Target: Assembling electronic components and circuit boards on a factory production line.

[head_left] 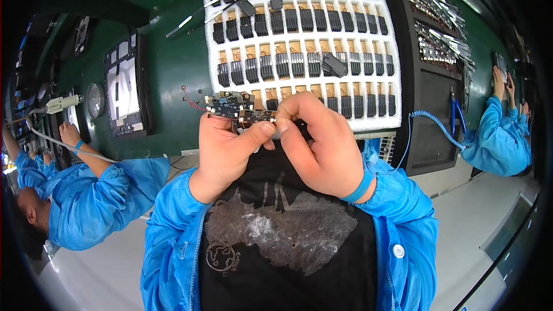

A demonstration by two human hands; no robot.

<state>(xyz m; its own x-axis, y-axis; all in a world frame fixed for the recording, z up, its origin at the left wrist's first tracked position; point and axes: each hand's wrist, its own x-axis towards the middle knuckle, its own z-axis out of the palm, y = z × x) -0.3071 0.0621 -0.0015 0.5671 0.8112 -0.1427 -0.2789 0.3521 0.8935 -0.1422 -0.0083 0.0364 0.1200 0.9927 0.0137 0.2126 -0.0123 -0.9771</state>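
- Spanning the upper middle of the frame, the white foam tray [374, 124] holds rows of black blocks; its lower left corner lies just beyond the hands.
- The right hand [322, 147], near the centre of the frame, comes in from the right; thumb and forefinger tips meet at the boards' right end, but whether they are clamped on anything is too small to tell.
- The left hand [226, 148], left of centre, has its thumb pressed on the near edge of the boards, with the other fingers mostly hidden beneath; it appears to bear the weight.
- The dark circuit boards [231, 105], left of centre, run roughly left to right across the frame, above the left hand and to the left of the right fingertips. The left hand is nearer to their bulk; the right reaches only their end.
- A thin red wire [191, 101] trails from their upper left.
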